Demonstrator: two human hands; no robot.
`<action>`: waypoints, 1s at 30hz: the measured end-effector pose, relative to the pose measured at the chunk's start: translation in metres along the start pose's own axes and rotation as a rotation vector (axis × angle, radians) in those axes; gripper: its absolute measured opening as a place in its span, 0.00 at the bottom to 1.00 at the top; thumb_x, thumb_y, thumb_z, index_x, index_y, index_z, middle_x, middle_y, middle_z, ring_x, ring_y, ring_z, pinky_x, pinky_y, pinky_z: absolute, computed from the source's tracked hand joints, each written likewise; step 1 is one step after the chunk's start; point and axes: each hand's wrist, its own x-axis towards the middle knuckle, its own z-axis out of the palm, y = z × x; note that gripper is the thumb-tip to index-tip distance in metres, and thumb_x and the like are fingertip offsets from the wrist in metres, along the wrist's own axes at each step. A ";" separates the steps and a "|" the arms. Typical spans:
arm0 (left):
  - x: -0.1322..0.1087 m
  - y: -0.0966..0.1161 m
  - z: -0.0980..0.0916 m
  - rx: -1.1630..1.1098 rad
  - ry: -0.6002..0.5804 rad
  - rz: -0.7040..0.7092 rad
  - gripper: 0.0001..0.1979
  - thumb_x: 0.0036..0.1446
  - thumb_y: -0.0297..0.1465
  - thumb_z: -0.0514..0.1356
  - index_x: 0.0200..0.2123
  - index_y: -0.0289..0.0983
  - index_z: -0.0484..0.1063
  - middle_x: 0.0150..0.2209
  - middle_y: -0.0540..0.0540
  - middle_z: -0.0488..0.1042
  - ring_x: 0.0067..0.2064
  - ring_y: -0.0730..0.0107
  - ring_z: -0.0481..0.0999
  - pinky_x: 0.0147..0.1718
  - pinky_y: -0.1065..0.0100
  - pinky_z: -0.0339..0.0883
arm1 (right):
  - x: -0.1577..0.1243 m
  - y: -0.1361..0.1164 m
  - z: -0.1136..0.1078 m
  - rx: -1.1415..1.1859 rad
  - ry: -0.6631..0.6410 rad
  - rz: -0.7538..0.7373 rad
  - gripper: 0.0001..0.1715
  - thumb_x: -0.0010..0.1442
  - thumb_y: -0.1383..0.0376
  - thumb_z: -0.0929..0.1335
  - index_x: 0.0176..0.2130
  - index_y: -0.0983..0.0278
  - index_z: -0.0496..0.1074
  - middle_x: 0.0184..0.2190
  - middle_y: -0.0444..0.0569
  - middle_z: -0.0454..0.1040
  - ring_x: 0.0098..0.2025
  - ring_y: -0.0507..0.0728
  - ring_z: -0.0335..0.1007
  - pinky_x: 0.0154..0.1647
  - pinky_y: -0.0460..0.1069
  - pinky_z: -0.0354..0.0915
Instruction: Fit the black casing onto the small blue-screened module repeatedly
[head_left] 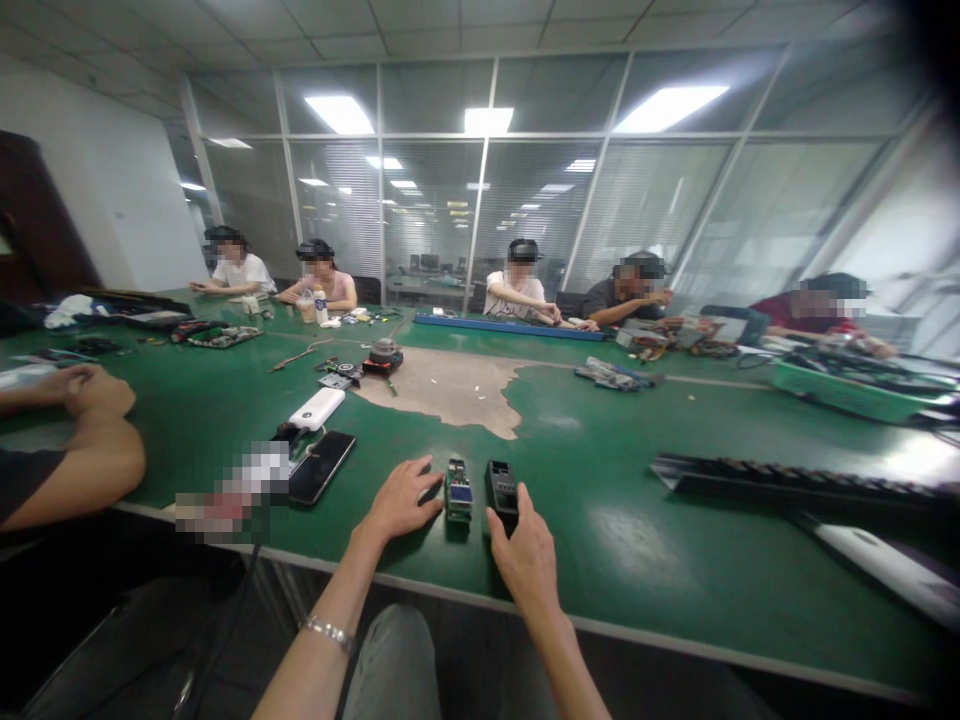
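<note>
A small green board [459, 496] with a blue screen sits on the green table [600, 470], between the left hand [401, 498], bent by a dark piece [429, 492], and the right hand [529, 545], set around the near end of a black case [501, 484], but I cannot tell if either hand pinches

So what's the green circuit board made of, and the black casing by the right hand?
Green circuit board: probably fibreglass, finish unclear; green colour and packed components suggest it. Black casing: likely moulded plastic, fairly matte, given its dull, recessed surface.
</note>
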 end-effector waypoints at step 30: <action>-0.001 -0.006 0.007 -0.075 0.066 -0.053 0.22 0.58 0.41 0.58 0.54 0.42 0.71 0.63 0.43 0.61 0.61 0.54 0.62 0.61 0.54 0.56 | 0.005 -0.091 -0.011 0.001 -0.049 -0.006 0.36 0.63 0.56 0.62 0.63 0.72 0.54 0.50 0.62 0.73 0.50 0.63 0.71 0.47 0.52 0.62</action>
